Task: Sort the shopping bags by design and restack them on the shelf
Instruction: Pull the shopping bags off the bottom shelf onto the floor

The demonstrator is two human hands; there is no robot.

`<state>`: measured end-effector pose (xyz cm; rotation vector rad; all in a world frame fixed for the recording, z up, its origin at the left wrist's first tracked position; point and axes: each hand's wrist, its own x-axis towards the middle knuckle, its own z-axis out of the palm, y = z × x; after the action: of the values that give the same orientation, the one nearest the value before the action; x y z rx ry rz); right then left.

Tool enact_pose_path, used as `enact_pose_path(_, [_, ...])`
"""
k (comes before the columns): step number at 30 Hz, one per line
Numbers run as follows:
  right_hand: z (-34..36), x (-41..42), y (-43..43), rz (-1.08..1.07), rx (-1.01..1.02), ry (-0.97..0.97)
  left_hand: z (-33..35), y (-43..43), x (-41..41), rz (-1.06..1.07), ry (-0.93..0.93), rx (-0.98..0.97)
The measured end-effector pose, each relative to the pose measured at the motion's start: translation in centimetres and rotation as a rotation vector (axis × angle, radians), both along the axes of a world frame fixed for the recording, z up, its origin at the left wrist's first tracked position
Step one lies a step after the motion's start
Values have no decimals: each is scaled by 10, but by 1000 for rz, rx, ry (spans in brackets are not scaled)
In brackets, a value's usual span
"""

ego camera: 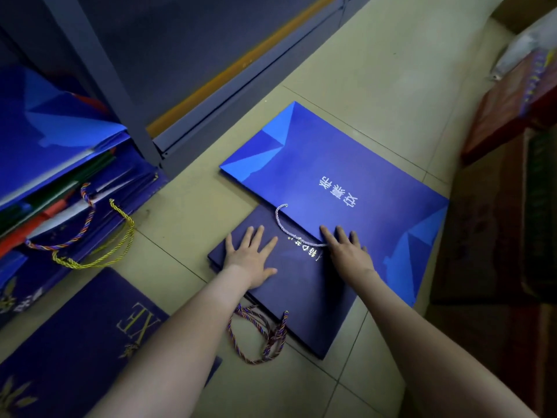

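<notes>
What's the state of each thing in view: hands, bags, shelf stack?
left hand: open, fingers spread, flat on navy bag
right hand: open, flat where navy bag meets blue bag
navy bag: folded flat on floor, cord handles trailing
blue bag: folded flat on floor, printed side up
gold-lettered bag: flat on floor, untouched
shelf stack: mixed designs, cords hanging out

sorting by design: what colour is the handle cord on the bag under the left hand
Multicoloured cord: purple, red, gold; head view.
</notes>
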<state>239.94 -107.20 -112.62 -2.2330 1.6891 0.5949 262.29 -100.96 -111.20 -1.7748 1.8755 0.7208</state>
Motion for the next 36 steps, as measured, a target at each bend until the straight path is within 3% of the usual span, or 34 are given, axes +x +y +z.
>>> enact_pose_path(5, [7,13,-5,16,-141,34,3,6,6,4,46,-72])
enact_pose_path(8, [20,55,8,139,-282,-155,25,10,27,-6,27,-195])
enact_pose_path(13, [49,164,35,366,-380,-519,77,48,109,-110,-71,-795])
enact_pose_path(16, [78,232,60,528,-373,-682,116,94,172,-125,-274,-1001])
enact_pose_path(19, [109,290,89,671,-385,-808,151,147,226,19,-491,-1121])
enact_pose_path(21, [128,321,107,751,-390,-867,164,181,260,202,-608,-1066])
enact_pose_path(23, [140,346,124,810,-396,-887,171,208,291,407,-639,-834])
enact_pose_path(27, [150,380,153,904,-329,-797,157,246,321,737,-440,-411])
enact_pose_path(33, [165,396,178,970,-239,-682,166,280,317,660,-271,-497])
enact_pose_path(36, [179,399,200,1055,-257,-684,174,315,323,705,-487,-558])
